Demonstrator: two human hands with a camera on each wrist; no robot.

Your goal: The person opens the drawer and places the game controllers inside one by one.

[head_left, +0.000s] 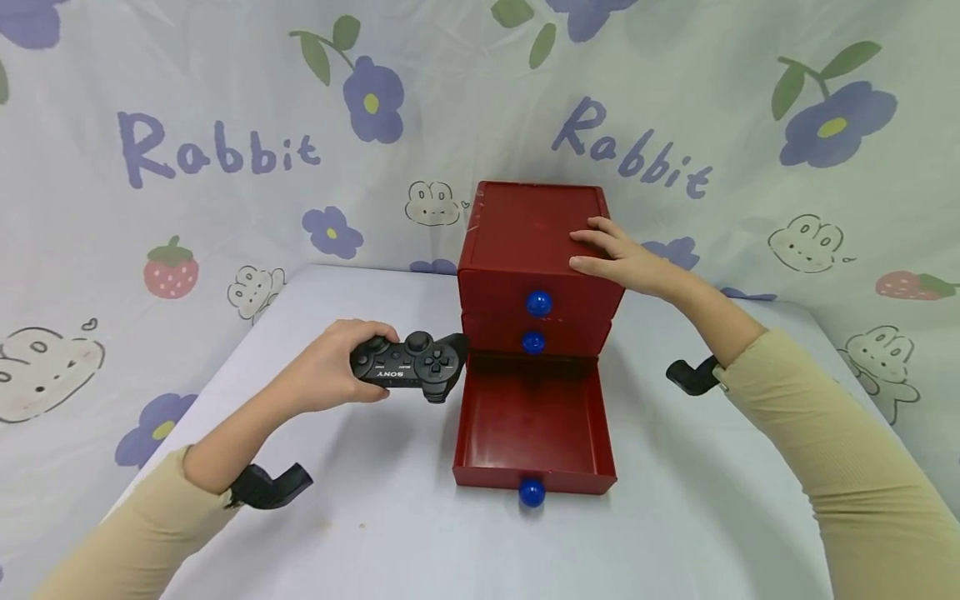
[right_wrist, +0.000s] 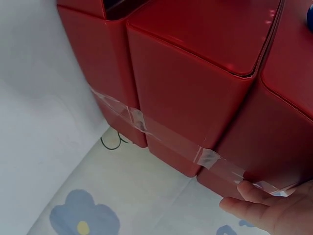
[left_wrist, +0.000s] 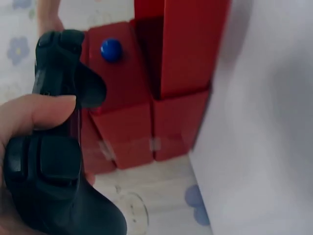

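Observation:
A black Sony game controller is gripped in my left hand, held above the table just left of the drawer unit. In the left wrist view the thumb lies across the controller. My right hand rests on the top right edge of the red drawer unit, fingers spread. The bottom drawer is pulled out, and no object shows inside it. Two drawers above it are closed. Each drawer front has a round blue knob.
The drawer unit stands on a white-covered table against a patterned cloth with flowers and rabbits. Clear tape runs across the unit's side. Black wrist mounts stick out from both sleeves.

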